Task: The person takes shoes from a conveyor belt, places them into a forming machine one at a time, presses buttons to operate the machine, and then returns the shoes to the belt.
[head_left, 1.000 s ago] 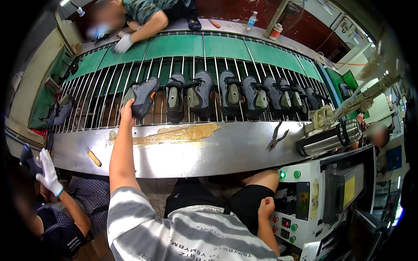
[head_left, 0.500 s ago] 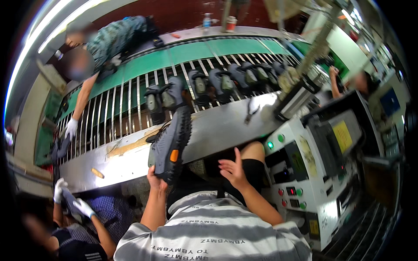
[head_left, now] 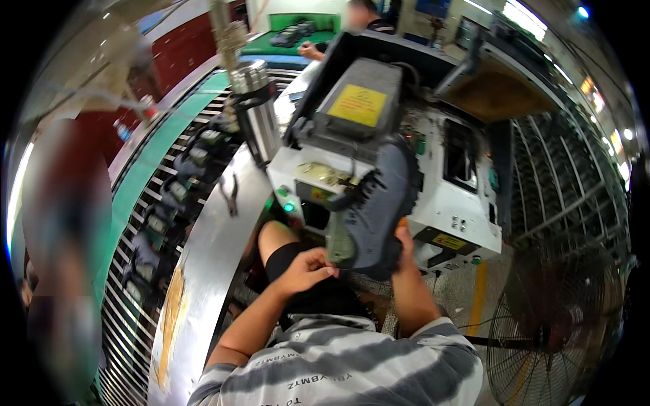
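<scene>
A dark grey shoe with black laces and a thick black sole stands toe up in front of me, over the white machine. My right hand is closed round the sole near the heel, next to an orange patch; the shoe hides part of its fingers. At the shoe's other side, my left hand is closed, thumb and fingertips pinched at the edge of the grey-green piece by the heel. What exactly lies between those fingertips is too small to make out.
The white machine bears a yellow label and a lit green button. Several shoes line the roller conveyor at left. Pliers lie on the metal ledge. A floor fan and racks stand at right; a person sits beyond the machine.
My view has swung right, from the conveyor to the machine. The shoe has passed from my left hand to my right, and my left hand has come to its heel edge.
</scene>
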A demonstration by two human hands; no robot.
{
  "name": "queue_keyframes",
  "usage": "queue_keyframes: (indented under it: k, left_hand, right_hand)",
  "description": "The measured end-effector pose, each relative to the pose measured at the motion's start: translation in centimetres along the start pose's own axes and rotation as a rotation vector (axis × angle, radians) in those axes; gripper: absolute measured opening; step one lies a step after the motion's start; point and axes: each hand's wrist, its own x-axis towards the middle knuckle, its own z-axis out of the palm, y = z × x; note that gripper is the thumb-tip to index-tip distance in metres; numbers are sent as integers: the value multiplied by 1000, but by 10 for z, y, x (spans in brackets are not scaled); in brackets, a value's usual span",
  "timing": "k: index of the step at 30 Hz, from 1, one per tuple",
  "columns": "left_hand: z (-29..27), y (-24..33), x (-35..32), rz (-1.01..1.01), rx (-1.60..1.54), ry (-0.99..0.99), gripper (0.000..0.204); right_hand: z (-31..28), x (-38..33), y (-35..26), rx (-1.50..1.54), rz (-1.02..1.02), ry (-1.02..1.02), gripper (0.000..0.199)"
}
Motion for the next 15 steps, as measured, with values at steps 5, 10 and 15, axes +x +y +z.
queue_keyframes:
  k: [5, 10, 15]
  left_hand:
    - [9, -74, 32, -257, 262, 188, 13]
    - [-53, -126, 23, -350, 590, 376, 22]
    - [-59, -135, 38, -368, 322, 503, 21]
  right_hand:
    - [-250, 6, -119, -649, -161, 482, 67]
    - [-134, 56, -241, -962, -389, 676, 98]
    - [-146, 150, -310, -1359, -266, 837, 107]
